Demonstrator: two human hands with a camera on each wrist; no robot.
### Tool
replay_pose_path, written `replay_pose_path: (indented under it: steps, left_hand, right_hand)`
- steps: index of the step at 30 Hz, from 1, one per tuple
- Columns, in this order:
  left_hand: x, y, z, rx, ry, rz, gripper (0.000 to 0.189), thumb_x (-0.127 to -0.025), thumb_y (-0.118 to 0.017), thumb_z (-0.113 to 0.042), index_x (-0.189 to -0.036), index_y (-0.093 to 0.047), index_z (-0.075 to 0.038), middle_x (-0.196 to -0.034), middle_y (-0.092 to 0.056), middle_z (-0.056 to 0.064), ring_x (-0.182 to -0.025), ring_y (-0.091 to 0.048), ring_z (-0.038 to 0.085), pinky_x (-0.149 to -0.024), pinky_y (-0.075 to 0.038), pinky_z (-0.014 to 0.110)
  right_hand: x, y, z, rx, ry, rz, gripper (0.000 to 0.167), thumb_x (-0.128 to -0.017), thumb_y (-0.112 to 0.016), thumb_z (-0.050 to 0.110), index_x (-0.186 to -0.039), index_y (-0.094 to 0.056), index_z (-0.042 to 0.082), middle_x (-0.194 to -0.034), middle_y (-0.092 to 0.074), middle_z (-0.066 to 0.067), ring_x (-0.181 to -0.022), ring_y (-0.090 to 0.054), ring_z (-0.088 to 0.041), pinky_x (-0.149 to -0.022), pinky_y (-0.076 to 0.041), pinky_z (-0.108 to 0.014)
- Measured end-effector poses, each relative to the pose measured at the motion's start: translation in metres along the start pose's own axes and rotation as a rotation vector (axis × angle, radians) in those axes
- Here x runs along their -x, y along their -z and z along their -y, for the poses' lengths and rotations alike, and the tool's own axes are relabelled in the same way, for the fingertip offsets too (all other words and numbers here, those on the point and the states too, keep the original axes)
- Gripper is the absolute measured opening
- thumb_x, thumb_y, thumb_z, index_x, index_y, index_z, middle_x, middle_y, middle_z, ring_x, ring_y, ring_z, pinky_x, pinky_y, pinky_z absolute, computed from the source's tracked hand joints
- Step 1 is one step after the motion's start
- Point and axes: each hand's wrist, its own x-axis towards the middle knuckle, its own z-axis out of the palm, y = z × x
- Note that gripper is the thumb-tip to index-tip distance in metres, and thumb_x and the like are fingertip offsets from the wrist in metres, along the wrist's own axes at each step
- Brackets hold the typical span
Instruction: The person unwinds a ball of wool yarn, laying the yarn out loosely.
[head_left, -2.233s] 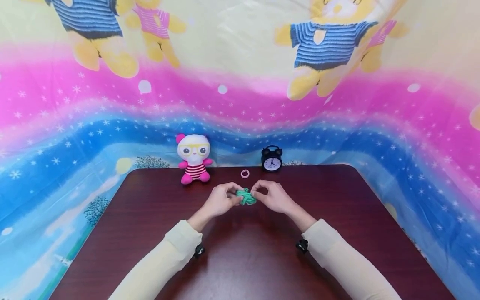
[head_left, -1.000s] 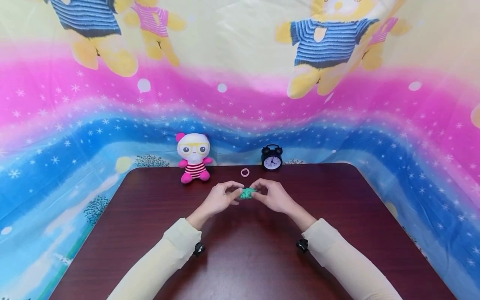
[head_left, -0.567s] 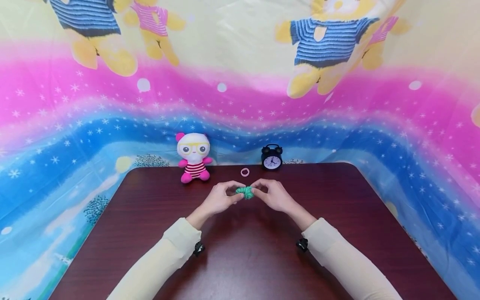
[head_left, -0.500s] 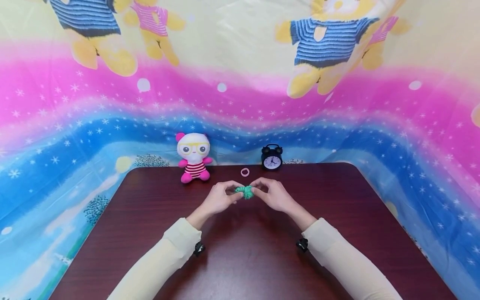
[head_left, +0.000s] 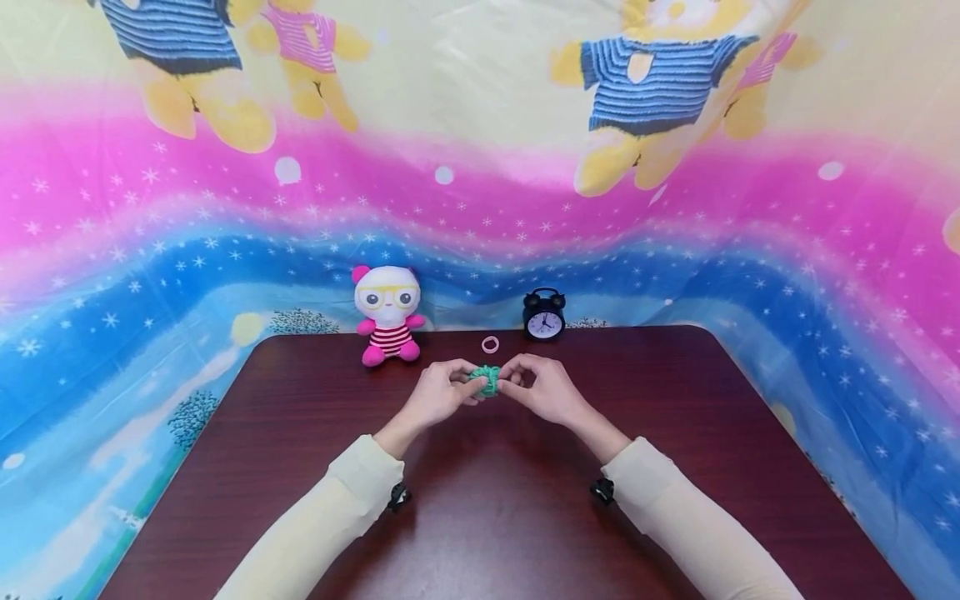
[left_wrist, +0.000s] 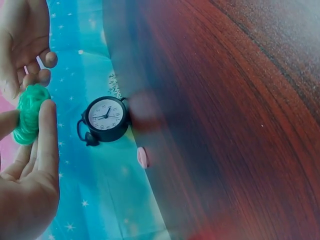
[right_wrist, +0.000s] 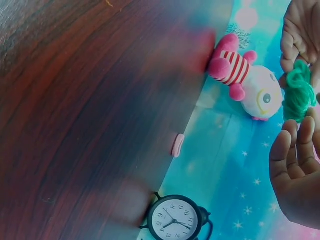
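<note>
A small bundle of green yarn (head_left: 489,380) is held between the two hands above the far middle of the table. My left hand (head_left: 438,392) pinches its left side between thumb and fingers, as the left wrist view also shows on the green bundle (left_wrist: 31,114). At the right edge of the yarn, my right hand (head_left: 546,390) has thumb and index finger drawn together on the strands. In the right wrist view the loops of yarn (right_wrist: 299,92) bulge between both hands, while the other fingers of the right hand (right_wrist: 300,170) lie loosely bent below them.
Beyond the hands, a pink ring-shaped band (head_left: 490,345) lies near the far edge of the dark wooden table (head_left: 480,517). A plush panda (head_left: 390,317) sits at the back left, and a black alarm clock (head_left: 543,315) stands at the back right. A printed cloth (head_left: 465,217) hangs behind.
The yarn has gone from loose loops to a more compact bundle and has turned between the fingers. It and both hands have shifted slightly away and left; the panda, clock and pink band stay put.
</note>
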Motion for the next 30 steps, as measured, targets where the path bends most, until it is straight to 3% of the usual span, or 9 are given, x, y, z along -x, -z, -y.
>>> replay_pose_path:
  steps: [5,11,20,26,30]
  left_hand:
    - [0.0001,-0.0002,0.0005,0.007,-0.001,0.041,0.023,-0.093,-0.071,-0.018,-0.112,-0.07,-0.004,-0.101,-0.075,0.017,-0.079,-0.076,0.022,-0.082,-0.06,0.049]
    - [-0.0006,0.0004,0.0021,0.003,-0.004,0.03,0.021,-0.093,-0.071,-0.015,-0.11,-0.071,-0.003,-0.099,-0.075,0.018,-0.079,-0.076,0.028,-0.081,-0.06,0.052]
    - [-0.0007,0.0016,0.0022,-0.028,0.017,0.001,0.02,-0.093,-0.071,-0.017,-0.108,-0.071,-0.003,-0.095,-0.076,0.017,-0.074,-0.076,0.022,-0.08,-0.06,0.05]
    - [0.0004,0.0027,0.0015,-0.053,0.021,-0.002,0.02,-0.093,-0.071,-0.015,-0.108,-0.071,-0.002,-0.097,-0.075,0.018,-0.081,-0.076,0.034,-0.081,-0.06,0.049]
    - [-0.0003,0.0031,0.0005,-0.038,0.001,0.011,0.021,-0.093,-0.07,-0.013,-0.11,-0.07,-0.002,-0.097,-0.074,0.018,-0.082,-0.075,0.035,-0.08,-0.061,0.05]
  right_hand:
    - [-0.0003,-0.0022,-0.001,0.019,-0.013,0.005,0.013,-0.089,-0.075,0.035,-0.094,-0.072,0.024,-0.082,-0.064,0.009,-0.075,-0.058,-0.011,-0.066,-0.05,-0.027]
    - [-0.0006,-0.0021,-0.0036,0.043,0.023,-0.014,0.008,-0.094,-0.07,0.028,-0.091,-0.071,0.021,-0.08,-0.065,0.008,-0.075,-0.059,-0.011,-0.07,-0.051,-0.028]
    - [-0.0007,0.0024,-0.003,0.026,-0.057,-0.035,0.005,-0.096,-0.066,0.025,-0.094,-0.069,0.022,-0.088,-0.069,0.006,-0.082,-0.062,-0.011,-0.074,-0.052,-0.031]
    - [-0.0008,0.0045,-0.0027,0.001,-0.094,-0.048,0.005,-0.097,-0.065,0.023,-0.095,-0.068,0.02,-0.09,-0.07,0.003,-0.081,-0.064,-0.013,-0.074,-0.053,-0.032]
    - [-0.0016,0.0059,-0.0039,0.002,-0.093,-0.042,0.006,-0.097,-0.065,0.024,-0.097,-0.067,0.019,-0.091,-0.07,0.002,-0.079,-0.064,-0.012,-0.073,-0.054,-0.031]
